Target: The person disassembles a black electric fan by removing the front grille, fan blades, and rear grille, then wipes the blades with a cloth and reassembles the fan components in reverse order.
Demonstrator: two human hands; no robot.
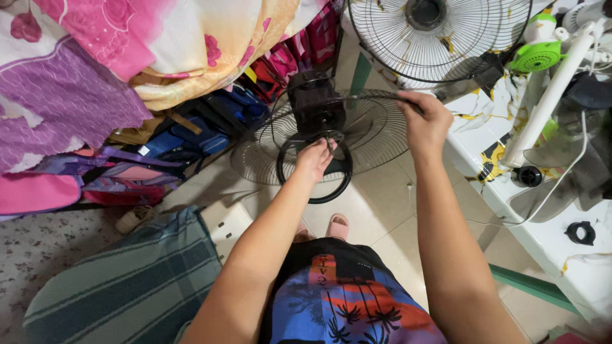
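Observation:
A black wire fan guard [373,130] with a dark motor housing [314,102] at its middle is held up in front of me over the tiled floor. My left hand [313,159] pinches the black ring [315,181] at the guard's centre, just under the motor. My right hand [424,121] grips the guard's outer rim at its upper right edge.
A second round fan guard [440,38] stands on the white table [554,242] at right, beside a white pole [551,95], a green part [537,56] and a small black ring [580,232]. Bags and floral cloths pile up at left. A striped cushion [127,280] lies near my knee.

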